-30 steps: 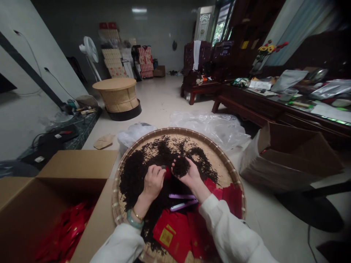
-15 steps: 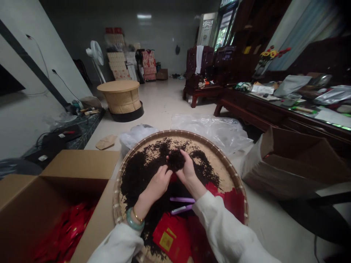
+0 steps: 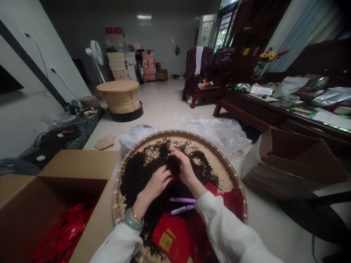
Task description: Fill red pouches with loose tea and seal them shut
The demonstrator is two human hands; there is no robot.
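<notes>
A round woven bamboo tray (image 3: 229,164) lies in front of me, spread with dark, loose dried leaves (image 3: 134,177) that look like tea. My right hand (image 3: 186,168) is cupped around a clump of these leaves (image 3: 173,165), now tipped toward the left. Close against it, my left hand (image 3: 159,180) has its fingers closed on a small red packet (image 3: 172,180), mostly hidden between the hands. Two purple-and-white sticklike tools (image 3: 182,209) rest in the tray below. Flat red packets (image 3: 172,237) with a gold square lie near me, with more red packets (image 3: 234,202) at the right rim.
At left stands an open cardboard box (image 3: 79,164) holding many red shiny packets (image 3: 65,233). Another open carton (image 3: 290,164) is on the right. Clear plastic sheeting (image 3: 211,131) lies beyond the tray. Farther off are a round basket-like stand (image 3: 119,96), a fan (image 3: 95,53) and a cluttered table (image 3: 274,113).
My right hand has turned over from palm-up, tipping the leaf clump toward my left hand. My left hand has shifted slightly, its fingers nearer the clump.
</notes>
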